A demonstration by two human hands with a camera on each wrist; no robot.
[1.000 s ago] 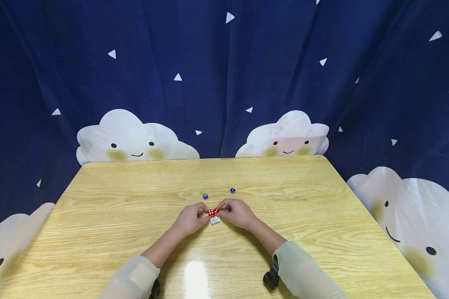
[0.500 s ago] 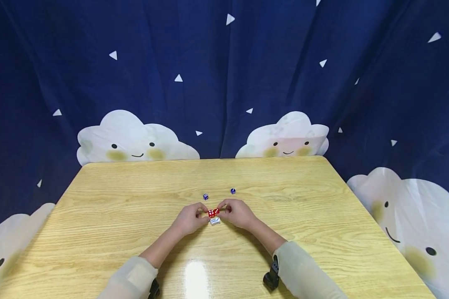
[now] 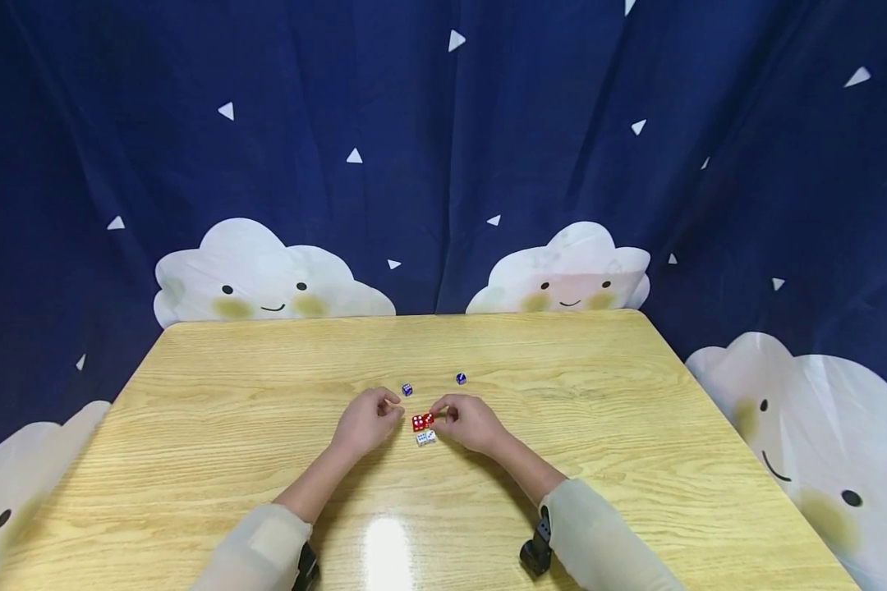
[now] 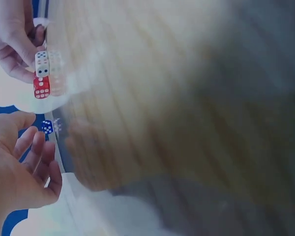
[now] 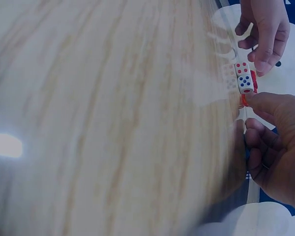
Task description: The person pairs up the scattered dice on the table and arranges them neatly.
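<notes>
Est. status: your red dice (image 3: 417,423) & white dice (image 3: 422,439) paired, blue dice (image 3: 407,390) not yet. Qty: 2 red, on counter (image 3: 266,402) btwn. your hands; 2 white, just nearer you; 2 blue, apart, beyond. Your L hand (image 3: 364,421): fingers apart, holds nil. Your R hand (image 3: 471,423): fingers pinch rt. red die (image 3: 429,419).

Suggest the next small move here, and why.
The left hand should probably reach for the nearer blue die: that hand holds nothing, and the red dice and white dice sit in pairs while the other blue die lies apart.
</notes>
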